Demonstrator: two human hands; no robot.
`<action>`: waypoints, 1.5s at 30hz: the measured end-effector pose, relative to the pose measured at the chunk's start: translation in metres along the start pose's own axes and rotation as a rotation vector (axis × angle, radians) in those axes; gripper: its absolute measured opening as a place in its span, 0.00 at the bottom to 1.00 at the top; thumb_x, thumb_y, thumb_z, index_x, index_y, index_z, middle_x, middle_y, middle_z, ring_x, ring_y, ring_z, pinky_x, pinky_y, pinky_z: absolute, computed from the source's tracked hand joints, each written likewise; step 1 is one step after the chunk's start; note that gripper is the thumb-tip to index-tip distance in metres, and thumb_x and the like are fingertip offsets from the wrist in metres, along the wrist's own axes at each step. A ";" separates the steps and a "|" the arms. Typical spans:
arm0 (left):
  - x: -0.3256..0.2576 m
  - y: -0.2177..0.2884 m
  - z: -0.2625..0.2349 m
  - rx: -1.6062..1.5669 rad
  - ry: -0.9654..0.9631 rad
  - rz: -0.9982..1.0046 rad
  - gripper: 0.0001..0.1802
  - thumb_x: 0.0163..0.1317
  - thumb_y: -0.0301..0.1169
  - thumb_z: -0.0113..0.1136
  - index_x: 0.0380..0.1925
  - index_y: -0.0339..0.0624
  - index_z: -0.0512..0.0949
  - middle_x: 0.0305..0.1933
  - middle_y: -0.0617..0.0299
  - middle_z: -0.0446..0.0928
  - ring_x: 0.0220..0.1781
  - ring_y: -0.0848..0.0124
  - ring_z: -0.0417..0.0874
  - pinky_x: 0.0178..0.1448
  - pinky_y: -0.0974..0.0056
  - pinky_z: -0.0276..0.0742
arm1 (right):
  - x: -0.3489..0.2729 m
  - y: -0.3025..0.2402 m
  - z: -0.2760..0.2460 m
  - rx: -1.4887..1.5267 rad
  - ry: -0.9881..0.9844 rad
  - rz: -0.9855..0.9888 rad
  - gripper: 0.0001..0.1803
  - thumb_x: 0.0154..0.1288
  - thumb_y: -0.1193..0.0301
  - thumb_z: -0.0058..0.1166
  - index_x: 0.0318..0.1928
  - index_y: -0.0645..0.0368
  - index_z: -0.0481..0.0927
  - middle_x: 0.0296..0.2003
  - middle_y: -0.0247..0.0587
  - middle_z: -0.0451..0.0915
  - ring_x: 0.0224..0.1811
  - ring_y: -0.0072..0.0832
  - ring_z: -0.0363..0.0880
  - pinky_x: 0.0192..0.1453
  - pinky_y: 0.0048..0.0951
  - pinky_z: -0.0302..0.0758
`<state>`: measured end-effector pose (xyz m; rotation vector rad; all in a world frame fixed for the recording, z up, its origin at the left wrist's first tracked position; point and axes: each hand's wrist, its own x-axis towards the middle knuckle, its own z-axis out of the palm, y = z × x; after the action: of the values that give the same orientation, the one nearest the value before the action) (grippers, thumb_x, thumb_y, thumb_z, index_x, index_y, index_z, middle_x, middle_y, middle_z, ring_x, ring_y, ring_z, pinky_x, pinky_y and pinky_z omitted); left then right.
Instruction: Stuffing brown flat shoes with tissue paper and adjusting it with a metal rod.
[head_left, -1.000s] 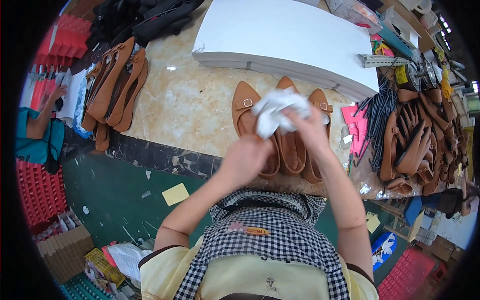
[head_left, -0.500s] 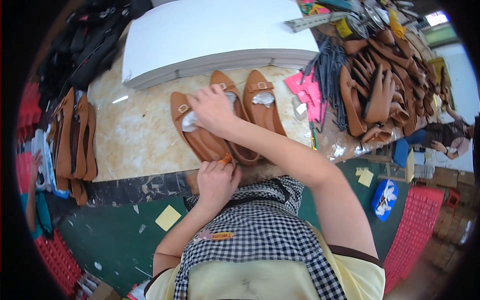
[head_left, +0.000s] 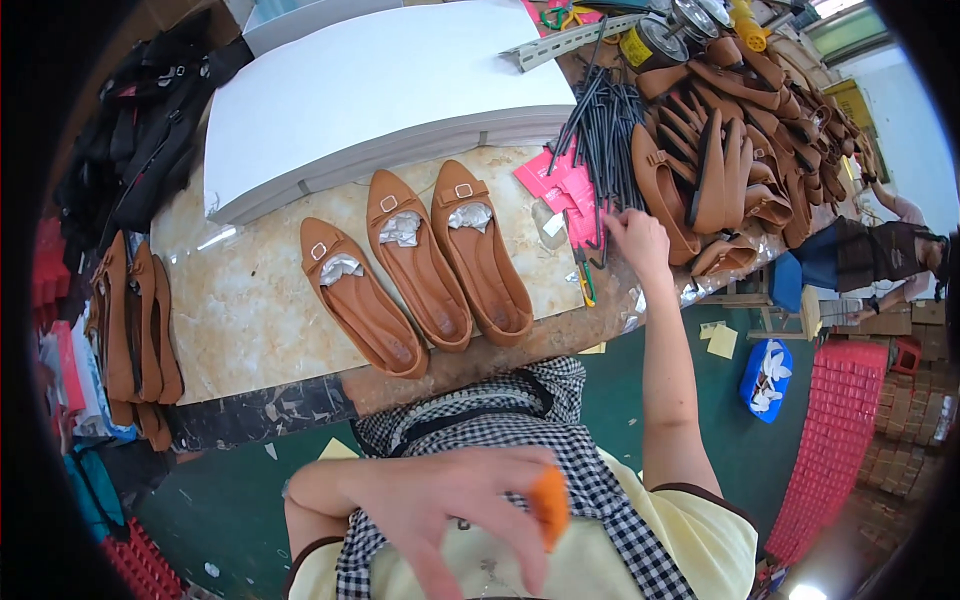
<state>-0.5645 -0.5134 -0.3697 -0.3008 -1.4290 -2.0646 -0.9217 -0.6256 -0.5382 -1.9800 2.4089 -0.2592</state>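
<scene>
Three brown pointed flats stand side by side on the marbled board: a left shoe, a middle shoe and a right shoe. Each has a square buckle on a bow and crumpled pale paper in its toe. My left hand is raised before my chest, fingers apart and partly blurred, with an orange wrap on one finger. Out at the right, my right hand has its fingers curled together at the lower ends of thin black sticks, beside pink packets; what the fingertips pinch is hidden.
A white stack of sheets lies along the back. Brown shoes are heaped at the right, and more shoes stand at the left edge. Black bags fill the back left. A blue basin sits on the floor.
Both hands have left the shoes: my right hand went right to the black sticks, my left came back toward my chest. The left shoe now lies fully in view; the whole view has shifted.
</scene>
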 end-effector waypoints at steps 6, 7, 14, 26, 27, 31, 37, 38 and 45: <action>0.028 -0.015 0.009 0.001 -0.121 0.044 0.28 0.41 0.60 0.75 0.28 0.47 0.82 0.35 0.63 0.74 0.41 0.63 0.72 0.49 0.61 0.63 | -0.006 0.008 0.002 0.539 -0.276 0.227 0.15 0.62 0.64 0.58 0.31 0.66 0.82 0.21 0.44 0.83 0.19 0.28 0.84 0.27 0.30 0.78; 0.026 -0.016 0.014 0.026 -0.120 0.064 0.28 0.42 0.59 0.75 0.30 0.47 0.83 0.37 0.62 0.76 0.42 0.62 0.73 0.50 0.59 0.65 | -0.006 0.015 0.003 0.610 -0.263 0.214 0.13 0.61 0.66 0.58 0.34 0.67 0.82 0.22 0.43 0.84 0.18 0.25 0.82 0.23 0.27 0.76; -0.050 -0.005 -0.008 0.397 1.088 -0.239 0.14 0.54 0.27 0.66 0.42 0.39 0.83 0.38 0.58 0.81 0.38 0.70 0.80 0.41 0.68 0.75 | -0.032 0.041 -0.030 0.752 -0.098 0.258 0.11 0.64 0.71 0.56 0.44 0.64 0.75 0.24 0.39 0.84 0.23 0.17 0.79 0.24 0.19 0.71; -0.170 -0.077 -0.068 0.247 1.607 -0.176 0.36 0.64 0.46 0.53 0.66 0.33 0.65 0.48 0.49 0.81 0.42 0.62 0.85 0.46 0.61 0.81 | -0.074 -0.153 -0.070 0.910 -0.268 -0.155 0.19 0.65 0.72 0.59 0.55 0.60 0.78 0.16 0.29 0.77 0.20 0.10 0.70 0.28 0.16 0.67; -0.155 -0.070 -0.061 -0.262 1.564 0.070 0.36 0.65 0.50 0.50 0.64 0.33 0.66 0.49 0.48 0.80 0.43 0.59 0.85 0.47 0.59 0.82 | -0.083 -0.175 -0.079 0.928 -0.364 -0.186 0.18 0.65 0.72 0.59 0.55 0.60 0.78 0.16 0.29 0.78 0.20 0.11 0.71 0.29 0.16 0.68; -0.113 -0.052 -0.063 -0.199 1.545 -0.041 0.38 0.65 0.57 0.46 0.61 0.35 0.68 0.53 0.46 0.78 0.46 0.57 0.84 0.48 0.57 0.82 | -0.104 -0.224 -0.098 0.954 -0.527 -0.316 0.18 0.64 0.72 0.58 0.55 0.58 0.79 0.14 0.37 0.74 0.15 0.21 0.68 0.25 0.24 0.66; -0.106 -0.064 -0.083 0.012 1.556 -0.005 0.28 0.69 0.45 0.48 0.60 0.36 0.68 0.55 0.50 0.77 0.54 0.66 0.80 0.57 0.60 0.77 | -0.103 -0.230 -0.095 0.830 -0.639 -0.401 0.17 0.67 0.68 0.55 0.55 0.60 0.78 0.13 0.44 0.65 0.14 0.32 0.64 0.23 0.34 0.63; -0.106 -0.070 -0.084 0.056 1.569 0.011 0.29 0.69 0.48 0.47 0.59 0.35 0.68 0.55 0.50 0.77 0.54 0.66 0.80 0.57 0.60 0.78 | -0.101 -0.231 -0.095 0.823 -0.638 -0.414 0.18 0.67 0.68 0.54 0.55 0.60 0.78 0.13 0.44 0.66 0.14 0.34 0.65 0.23 0.34 0.63; -0.101 -0.077 -0.078 0.275 1.514 -0.042 0.32 0.71 0.52 0.40 0.59 0.34 0.69 0.56 0.52 0.76 0.56 0.67 0.79 0.59 0.62 0.76 | -0.105 -0.242 -0.096 0.866 -0.369 -0.516 0.14 0.68 0.69 0.52 0.50 0.63 0.79 0.14 0.48 0.71 0.17 0.43 0.75 0.24 0.35 0.69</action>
<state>-0.5182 -0.5309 -0.5108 1.1638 -0.6521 -1.3423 -0.6766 -0.5563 -0.4204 -1.9009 1.2018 -0.7124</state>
